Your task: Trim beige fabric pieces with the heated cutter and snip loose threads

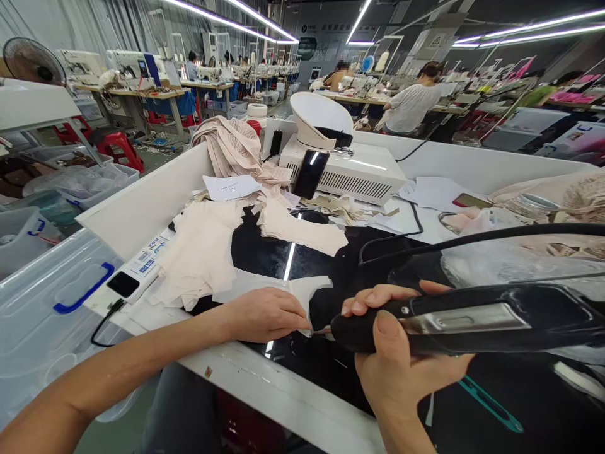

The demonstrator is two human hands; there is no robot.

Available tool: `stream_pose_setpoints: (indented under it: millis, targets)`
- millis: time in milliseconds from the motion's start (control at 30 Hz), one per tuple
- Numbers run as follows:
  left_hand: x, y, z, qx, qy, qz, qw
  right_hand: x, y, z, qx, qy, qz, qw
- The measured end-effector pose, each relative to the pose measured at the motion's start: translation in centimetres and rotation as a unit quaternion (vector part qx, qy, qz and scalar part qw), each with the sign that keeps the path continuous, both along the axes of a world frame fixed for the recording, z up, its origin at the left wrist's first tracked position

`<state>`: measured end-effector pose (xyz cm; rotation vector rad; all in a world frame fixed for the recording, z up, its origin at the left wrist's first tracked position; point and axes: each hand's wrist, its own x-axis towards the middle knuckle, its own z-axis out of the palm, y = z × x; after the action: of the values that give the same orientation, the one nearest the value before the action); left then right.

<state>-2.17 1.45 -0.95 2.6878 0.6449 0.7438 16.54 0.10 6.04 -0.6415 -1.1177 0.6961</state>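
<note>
My right hand [401, 353] is wrapped round a black corded hand tool [463, 318] with a metal strip along its side. The tool's thin metal tip [324, 331] points left and meets, or nearly meets, the edge of a thin white fabric piece [258, 285]. My left hand [269, 313] lies over that piece, its fingers together and closed on the edge beside the tip; the fingertips are partly hidden. Left of it is a pile of cream fabric cutouts [198, 246]. Another stack of cream cutouts [302, 228] lies farther back on the glossy black work surface [265, 255].
A phone [311, 173] leans on a white vented box [350, 167]. The tool's black cable [496, 234] crosses the right side, above a clear plastic bag [491, 261]. A teal thread-like tool [491, 403] lies front right. White side walls [146, 192] edge the table. Other people work at sewing machines behind.
</note>
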Motion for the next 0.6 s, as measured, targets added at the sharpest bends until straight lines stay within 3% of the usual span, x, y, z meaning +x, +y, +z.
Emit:
stream_pose_setpoints:
  millis: [600]
  targets:
    - [-0.06, -0.01, -0.1, 0.008, -0.003, 0.005, 1.0, -0.12, -0.28, 0.44, 0.009, 0.008, -0.012, 1.0]
